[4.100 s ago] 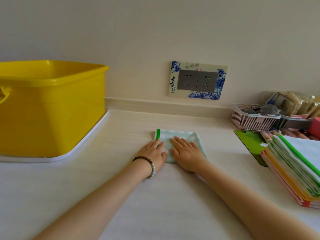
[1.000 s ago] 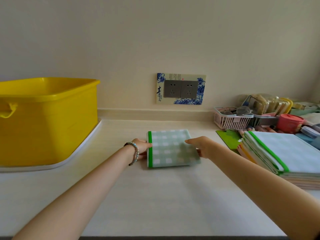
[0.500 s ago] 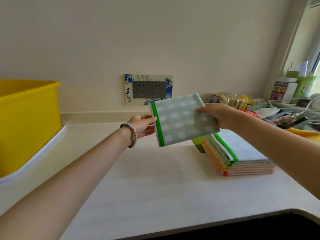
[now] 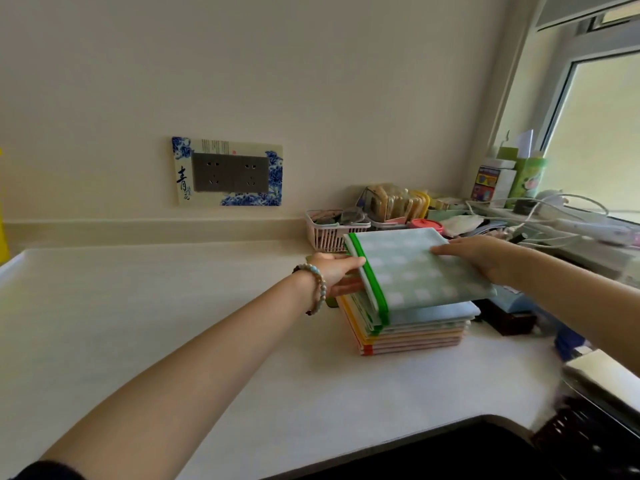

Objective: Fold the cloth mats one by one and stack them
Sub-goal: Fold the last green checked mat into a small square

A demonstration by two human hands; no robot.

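Mat [image 4: 415,275] hovers just over the stack [image 4: 415,336], 2 o'clock on the counter [image 4: 173,323]. Left hand [image 4: 337,273] pinches its 9 o'clock edge, right hand [image 4: 485,258] grips 3 o'clock, fingers flat on top. I'd square the corners before letting go.

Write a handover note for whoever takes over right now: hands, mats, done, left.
Left hand: pinches the green-trimmed left edge of the folded green-checked cloth mat.
Right hand: holds its right edge, fingers on top.
Mat: tilted just over the stack of folded cloth mats on the white countertop, not released.
Done: this mat is folded.
Left: lower it square onto the stack and let go. No unfolded mats in view.
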